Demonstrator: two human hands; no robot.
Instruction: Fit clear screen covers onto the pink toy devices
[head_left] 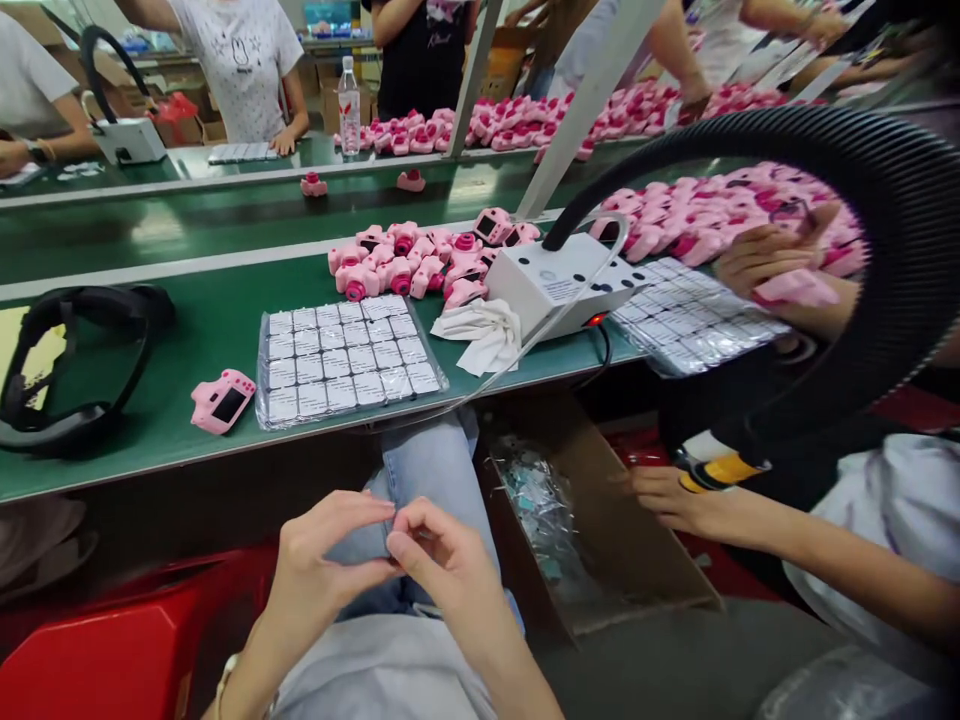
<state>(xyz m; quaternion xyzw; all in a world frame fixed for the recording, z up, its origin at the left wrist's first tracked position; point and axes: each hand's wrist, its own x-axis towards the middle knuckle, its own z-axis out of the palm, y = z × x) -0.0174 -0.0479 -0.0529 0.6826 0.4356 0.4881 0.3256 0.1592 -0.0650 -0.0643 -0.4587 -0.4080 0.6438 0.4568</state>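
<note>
Fingertips of both hands meet low over the person's lap, above the blue jeans (427,470). The left hand (319,560) curls with its thumb and forefinger pinched narrow, and the right hand (442,560) does the same from the other side, so the tips touch around something very small and clear; what it is cannot be told at this size. Just ahead, on the green table (187,340), lies a plastic-wrapped tray of small grey squares (345,358), set in neat rows. Left of the tray, just beside it, rests a single pink toy camera (222,400) with its dark screen facing up. Farther left lies a black headset (67,365). Behind the tray sits a heap of pink toy cameras (420,262), and right of the tray a crumpled white cloth (480,332) lies against a white lamp base (559,280), from which a black ring lamp (900,250) rises on a curved neck. A second wrapped tray (690,320) lies right of the base. A co-worker's hand (757,258) holds a pink piece over that tray, and the co-worker's other hand (667,497) reaches toward a cardboard box (600,520) under the table. Red crates (112,650) stand at the lower left.
</note>
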